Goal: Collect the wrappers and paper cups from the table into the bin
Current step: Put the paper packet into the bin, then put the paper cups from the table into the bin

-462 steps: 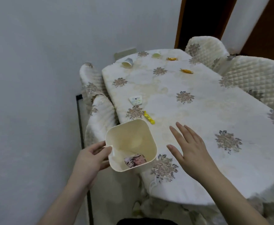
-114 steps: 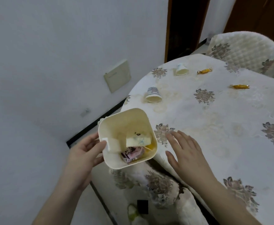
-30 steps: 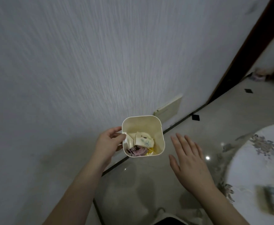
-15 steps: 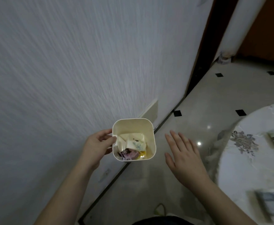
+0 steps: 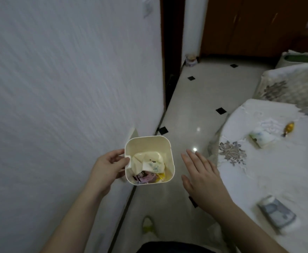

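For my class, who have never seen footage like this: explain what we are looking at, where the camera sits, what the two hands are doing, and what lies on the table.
There is no machine here: a person wears one wide-angle camera on the head, looking forward and down, so you see their own forearms. The left hand grips the rim of a cream square plastic bin, held above the tiled floor beside a white wall. Inside the bin lie crumpled pale paper cups and a pink wrapper, with a bit of yellow. The right hand is open, fingers straight, holding nothing, hovering between the bin and the table. On the white flowered tablecloth at right lie a pale paper cup on its side, a gold twisted sweet wrapper and a blurred grey-blue cup on its side nearest the person. These are not yet collected.
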Tool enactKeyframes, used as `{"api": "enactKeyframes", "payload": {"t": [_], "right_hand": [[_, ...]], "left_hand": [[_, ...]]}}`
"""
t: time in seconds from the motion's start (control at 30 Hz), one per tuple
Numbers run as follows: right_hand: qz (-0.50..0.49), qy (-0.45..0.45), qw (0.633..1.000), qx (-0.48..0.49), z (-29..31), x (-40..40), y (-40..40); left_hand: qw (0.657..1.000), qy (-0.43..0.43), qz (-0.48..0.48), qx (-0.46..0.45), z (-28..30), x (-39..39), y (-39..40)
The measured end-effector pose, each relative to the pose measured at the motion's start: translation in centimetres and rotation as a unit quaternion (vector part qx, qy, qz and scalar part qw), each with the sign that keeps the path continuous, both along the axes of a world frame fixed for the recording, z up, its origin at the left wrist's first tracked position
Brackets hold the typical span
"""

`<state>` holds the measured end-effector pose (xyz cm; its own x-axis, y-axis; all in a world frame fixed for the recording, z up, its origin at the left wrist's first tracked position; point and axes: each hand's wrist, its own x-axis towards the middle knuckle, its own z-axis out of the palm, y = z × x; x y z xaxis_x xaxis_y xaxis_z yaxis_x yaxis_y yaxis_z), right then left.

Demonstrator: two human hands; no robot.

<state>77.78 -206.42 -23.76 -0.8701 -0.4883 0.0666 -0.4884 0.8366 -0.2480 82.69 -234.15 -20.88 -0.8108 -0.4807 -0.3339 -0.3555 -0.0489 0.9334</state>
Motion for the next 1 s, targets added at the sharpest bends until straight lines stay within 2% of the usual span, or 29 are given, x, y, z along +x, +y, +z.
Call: {"api": "enactKeyframes", "payload": {"t": [0.3, 0.5, 0.73, 1.0], "right_hand": [[-0.164, -0.018, 0.986, 0.030, -0.3, -5.0, 1.4], [-0.260, -0.011, 0.963, 0.069, 0.0, -6.8, 2.0], [-0.418, -0.018, 0.905, 0.074, 0.5, -3.5, 4.3], [-0.556, -0.052, 0.827, 0.069, -1.6, 2.2, 8.1]], "left_hand": [[0.983, -0.008, -0.181, 0.033, -1.2, -13.3, 1.5], [0.956, 0.007, -0.293, 0.010, -2.0, -20.9, 2.8], [0.895, -0.014, -0.446, 0.024, -2.6, -26.8, 8.9], [0.828, -0.030, -0.559, 0.015, -3.8, -27.6, 18.7]]}}
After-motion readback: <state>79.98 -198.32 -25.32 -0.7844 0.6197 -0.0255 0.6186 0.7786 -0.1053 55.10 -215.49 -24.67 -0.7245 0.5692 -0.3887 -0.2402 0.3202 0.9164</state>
